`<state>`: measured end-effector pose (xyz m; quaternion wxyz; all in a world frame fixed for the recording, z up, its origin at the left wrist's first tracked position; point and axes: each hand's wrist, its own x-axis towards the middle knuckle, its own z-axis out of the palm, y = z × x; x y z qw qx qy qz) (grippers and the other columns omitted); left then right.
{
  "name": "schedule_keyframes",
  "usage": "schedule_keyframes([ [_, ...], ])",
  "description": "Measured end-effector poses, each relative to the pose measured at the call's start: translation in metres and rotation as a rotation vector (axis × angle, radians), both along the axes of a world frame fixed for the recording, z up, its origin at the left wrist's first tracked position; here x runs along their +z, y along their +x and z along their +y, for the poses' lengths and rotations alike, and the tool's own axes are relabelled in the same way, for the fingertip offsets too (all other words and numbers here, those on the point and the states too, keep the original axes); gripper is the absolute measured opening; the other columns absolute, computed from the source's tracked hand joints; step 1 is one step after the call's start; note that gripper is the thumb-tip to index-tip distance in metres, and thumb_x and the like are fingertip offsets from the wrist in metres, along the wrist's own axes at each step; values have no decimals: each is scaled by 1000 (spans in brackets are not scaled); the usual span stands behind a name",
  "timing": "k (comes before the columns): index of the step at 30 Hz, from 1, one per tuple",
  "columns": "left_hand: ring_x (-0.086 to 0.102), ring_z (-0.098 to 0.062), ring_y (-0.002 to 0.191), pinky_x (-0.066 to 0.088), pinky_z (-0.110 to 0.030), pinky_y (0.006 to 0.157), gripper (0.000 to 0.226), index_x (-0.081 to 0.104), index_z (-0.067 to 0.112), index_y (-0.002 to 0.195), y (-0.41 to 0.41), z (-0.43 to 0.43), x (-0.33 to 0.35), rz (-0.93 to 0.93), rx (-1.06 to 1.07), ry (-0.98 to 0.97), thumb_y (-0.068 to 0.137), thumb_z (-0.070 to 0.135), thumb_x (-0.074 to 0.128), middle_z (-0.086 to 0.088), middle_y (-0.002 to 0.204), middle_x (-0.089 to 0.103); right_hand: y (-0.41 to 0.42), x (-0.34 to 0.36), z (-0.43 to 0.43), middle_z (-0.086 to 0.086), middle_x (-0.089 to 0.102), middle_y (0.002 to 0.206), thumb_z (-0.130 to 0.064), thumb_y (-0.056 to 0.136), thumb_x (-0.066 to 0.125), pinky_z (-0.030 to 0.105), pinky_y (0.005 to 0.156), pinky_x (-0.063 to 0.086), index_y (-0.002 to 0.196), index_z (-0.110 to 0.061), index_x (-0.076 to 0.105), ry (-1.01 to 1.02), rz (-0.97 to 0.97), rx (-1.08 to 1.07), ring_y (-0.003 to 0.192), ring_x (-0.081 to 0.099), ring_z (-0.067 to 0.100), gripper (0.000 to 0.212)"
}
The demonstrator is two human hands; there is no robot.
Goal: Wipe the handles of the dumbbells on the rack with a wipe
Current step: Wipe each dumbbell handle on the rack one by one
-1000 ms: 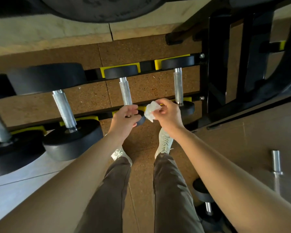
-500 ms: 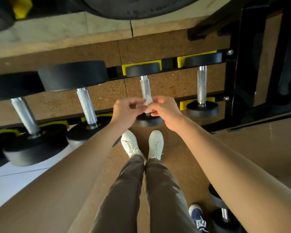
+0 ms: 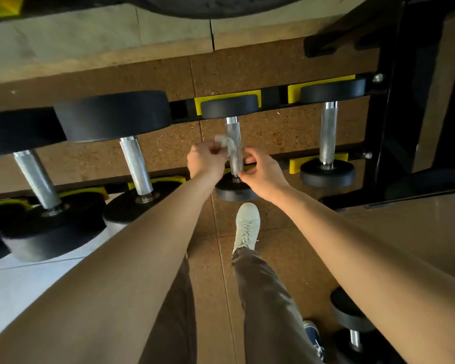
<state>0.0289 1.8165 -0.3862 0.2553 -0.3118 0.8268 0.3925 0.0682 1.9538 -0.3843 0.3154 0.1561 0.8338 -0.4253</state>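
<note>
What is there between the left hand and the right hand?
Between the left hand and the right hand stands a dumbbell handle. The left hand holds the wipe at its left side. The head view shows this.

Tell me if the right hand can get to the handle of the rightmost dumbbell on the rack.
Probably yes: that handle stands bare just right of the right hand, nothing between them; the wipe sits in the left hand, though.

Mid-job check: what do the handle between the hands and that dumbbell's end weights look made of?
Handle: bare bright metal, probably chromed steel, with fine knurled texture. End weights: matte black, likely rubber-coated; no glint. Wipe in the left hand: thin white, paper or cloth unclear.
</note>
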Motion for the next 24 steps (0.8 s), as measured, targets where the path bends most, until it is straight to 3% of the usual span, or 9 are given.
schedule_keyframes([
  [5,67,-12,90,56,-27,74,15,77,23,101,26,-15,6,-177,-228,82,87,29,78,6,104,72,5,12,-12,-5,56,118,-18,84,77,37,88,58,136,-23,51,20,149,12,102,63,14,58],
  [9,67,-8,88,52,-20,73,12,77,24,98,20,-15,23,-118,-91,302,88,30,76,7,96,72,4,20,-18,-2,60,115,-11,82,78,29,89,56,119,-18,63,25,271,128,104,59,10,40],
  [13,70,-15,83,59,-26,77,12,75,16,92,15,-17,32,-20,164,491,93,26,70,-2,90,75,-24,20,-11,-5,70,101,-10,88,71,30,84,56,106,-16,69,192,335,-122,93,64,9,19],
  [15,72,-17,86,60,-27,79,9,75,19,94,12,-21,27,-6,216,452,95,24,67,-1,94,74,-43,17,-5,-5,70,108,-14,91,69,30,88,55,113,-16,68,276,297,-272,99,63,9,22],
  [17,71,-17,96,60,-32,86,9,73,26,99,10,-25,19,-33,151,453,95,23,66,4,100,73,-55,13,-9,-6,69,105,-15,95,63,28,87,53,114,-15,69,234,201,-294,95,61,8,19],
  [20,66,-11,105,53,-31,94,19,70,35,102,11,-22,20,-67,20,532,97,20,61,9,111,71,-52,6,-22,-2,60,77,-19,102,52,37,73,53,87,-13,64,144,51,-178,72,57,12,21],
  [24,66,-1,91,50,-17,79,24,69,35,95,8,-24,25,-52,33,577,99,13,59,13,98,72,-28,0,-11,-2,52,67,-21,103,51,27,56,38,76,-13,60,187,-76,-13,63,50,13,30],
])
